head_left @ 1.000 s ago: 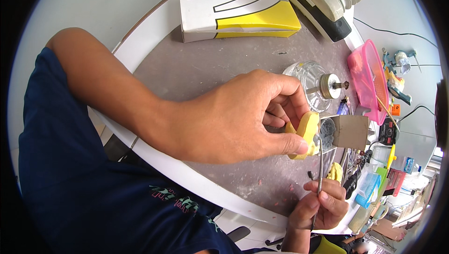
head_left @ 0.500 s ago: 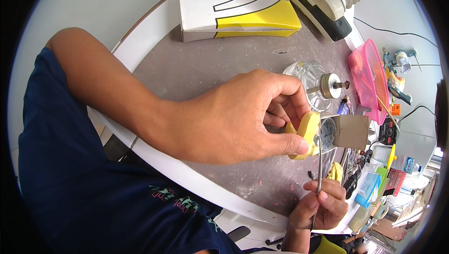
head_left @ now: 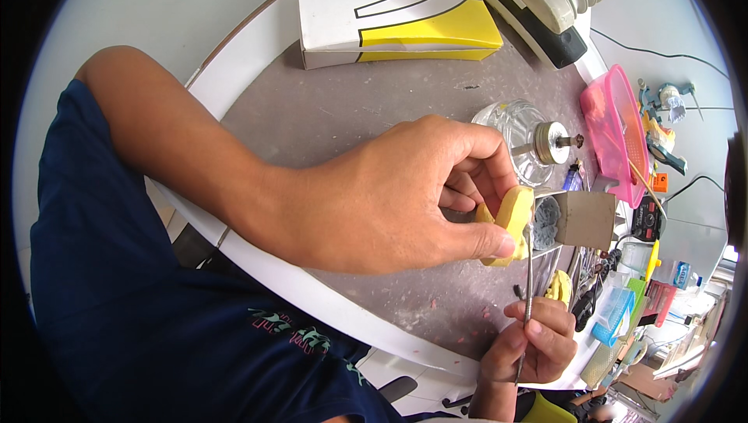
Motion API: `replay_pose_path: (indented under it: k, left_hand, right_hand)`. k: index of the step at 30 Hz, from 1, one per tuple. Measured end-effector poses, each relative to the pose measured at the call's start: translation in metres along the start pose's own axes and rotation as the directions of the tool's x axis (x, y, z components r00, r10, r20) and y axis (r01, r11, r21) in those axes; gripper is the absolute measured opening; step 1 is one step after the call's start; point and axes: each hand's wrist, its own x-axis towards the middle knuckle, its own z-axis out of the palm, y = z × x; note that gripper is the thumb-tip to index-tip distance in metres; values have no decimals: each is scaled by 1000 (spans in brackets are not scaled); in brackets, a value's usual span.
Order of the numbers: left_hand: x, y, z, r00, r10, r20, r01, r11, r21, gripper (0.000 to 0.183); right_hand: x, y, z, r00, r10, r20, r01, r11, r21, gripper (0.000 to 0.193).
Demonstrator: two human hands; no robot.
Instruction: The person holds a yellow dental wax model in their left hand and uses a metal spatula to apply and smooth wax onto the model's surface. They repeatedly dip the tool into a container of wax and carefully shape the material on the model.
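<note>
Between the thumb and fingers of my left hand is a yellow plaster dental cast, held up over the bench. My right hand, lower in the picture, pinches a thin metal dental carving instrument. Its upper end reaches the right side of the cast; whether the tip touches is too small to tell. Just beyond the cast is an opened small box with grey crumpled material in it. Another yellow cast lies past my right hand's fingers.
A glass spirit burner with a metal cap stands near my left fingertips. A white and yellow wax box lies at the far side. At the right are a pink basket, articulators, and a blue container among loose tools.
The instrument in my right hand has shifted slightly left along the cast, its lower end swinging a little left as well. My left hand and the cast stay nearly still.
</note>
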Motion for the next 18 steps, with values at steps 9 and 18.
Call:
replay_pose_path:
  k: [9,18]
  left_hand:
    - [0,0,1,1000,0,-3,0,1000,-3,29]
    - [1,-1,0,1000,8,1,-8,1000,-2,29]
  right_hand:
    - [-1,-1,-2,1000,3,-5,-3,1000,-30,24]
    - [-1,-1,-4,1000,8,14,-8,1000,-30,25]
